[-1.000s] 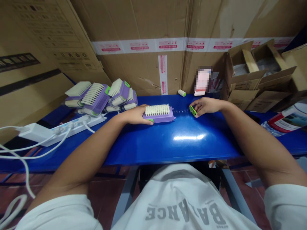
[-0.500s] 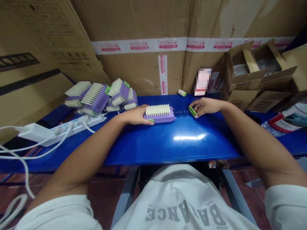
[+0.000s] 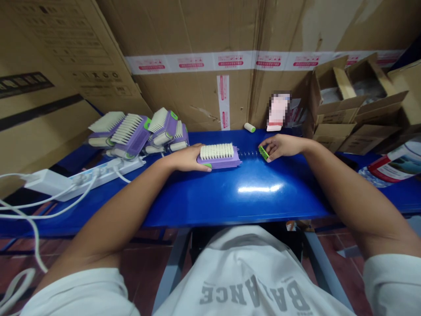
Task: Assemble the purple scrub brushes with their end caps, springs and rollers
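My left hand (image 3: 190, 159) is wrapped round the left end of a purple brush head (image 3: 225, 163) with rows of cream bristles facing up. Out of its right end stretches a thin coiled spring (image 3: 249, 154). Across from it, my right hand (image 3: 279, 147) pinches a small green end cap (image 3: 263, 153) at the spring's far end. Whether the spring is fixed to the cap I cannot tell. Behind them on the blue table lies a short cream roller with a green end (image 3: 249, 127).
Several purple brush heads (image 3: 131, 136) are piled at the left, behind a white power strip (image 3: 98, 175) with cables. Open cardboard boxes (image 3: 353, 101) stand at the right, near a clear container with a red label (image 3: 394, 164). A pink phone-like object (image 3: 278, 112) leans on the cardboard wall (image 3: 184, 96).
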`<state>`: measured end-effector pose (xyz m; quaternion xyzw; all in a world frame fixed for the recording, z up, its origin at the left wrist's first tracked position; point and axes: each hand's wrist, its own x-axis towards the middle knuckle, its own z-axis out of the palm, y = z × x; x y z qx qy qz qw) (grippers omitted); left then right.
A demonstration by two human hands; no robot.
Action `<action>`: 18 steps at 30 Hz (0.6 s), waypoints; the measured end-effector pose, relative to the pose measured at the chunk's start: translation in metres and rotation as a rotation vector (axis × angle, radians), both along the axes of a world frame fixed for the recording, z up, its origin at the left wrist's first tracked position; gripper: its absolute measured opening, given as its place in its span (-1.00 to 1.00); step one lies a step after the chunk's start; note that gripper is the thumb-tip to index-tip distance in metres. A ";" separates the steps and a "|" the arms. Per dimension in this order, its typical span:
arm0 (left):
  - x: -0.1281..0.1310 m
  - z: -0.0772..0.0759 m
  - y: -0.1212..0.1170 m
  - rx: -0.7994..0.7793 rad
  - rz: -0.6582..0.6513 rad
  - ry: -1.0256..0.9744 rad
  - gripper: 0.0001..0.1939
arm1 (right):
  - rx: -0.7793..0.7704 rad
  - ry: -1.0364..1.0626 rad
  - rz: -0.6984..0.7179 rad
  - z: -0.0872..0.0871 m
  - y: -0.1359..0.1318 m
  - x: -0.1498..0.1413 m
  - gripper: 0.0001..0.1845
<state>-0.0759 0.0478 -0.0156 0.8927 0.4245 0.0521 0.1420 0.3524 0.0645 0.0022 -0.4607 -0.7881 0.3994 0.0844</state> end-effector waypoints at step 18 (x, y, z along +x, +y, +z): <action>0.004 -0.002 0.001 0.015 -0.004 0.009 -0.01 | -0.003 -0.010 -0.003 -0.002 0.001 -0.001 -0.06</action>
